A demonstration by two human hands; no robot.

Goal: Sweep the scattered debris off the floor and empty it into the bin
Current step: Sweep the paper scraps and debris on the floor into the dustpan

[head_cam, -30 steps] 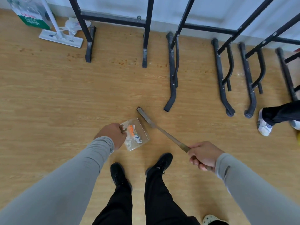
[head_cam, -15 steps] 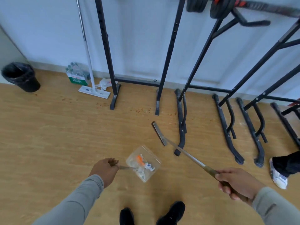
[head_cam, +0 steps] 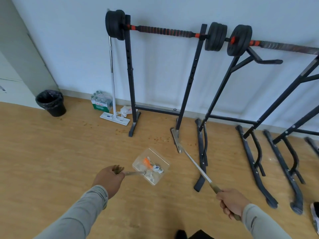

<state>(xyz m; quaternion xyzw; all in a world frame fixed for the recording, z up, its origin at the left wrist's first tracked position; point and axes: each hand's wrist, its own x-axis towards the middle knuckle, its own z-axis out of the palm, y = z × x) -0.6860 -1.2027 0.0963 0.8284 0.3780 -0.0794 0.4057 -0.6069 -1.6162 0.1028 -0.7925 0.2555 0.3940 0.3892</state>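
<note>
My left hand [head_cam: 110, 178] grips the handle of a clear dustpan [head_cam: 156, 175], held above the wooden floor. Orange, white and blue scraps of debris [head_cam: 150, 165] lie inside the pan. My right hand [head_cam: 230, 203] grips the handle of a long thin broom [head_cam: 193, 163], whose narrow head points away from me toward the rack feet. A black bin [head_cam: 51, 103] with a dark liner stands at the far left beside the wall. Small brown crumbs [head_cam: 158, 139] are scattered on the floor near the rack.
Black barbell racks [head_cam: 131, 83] with long floor feet line the wall from the middle to the right. A white flat mop [head_cam: 113, 94], a pack of bottles [head_cam: 101, 102] and a white bag lean at the wall. Someone's shoe [head_cam: 315, 216] shows at the right edge.
The view has lifted from the floor at my feet up to the wall and racks, and the bin has come into sight. Both hands keep their grip on dustpan and broom, raised and further forward.
</note>
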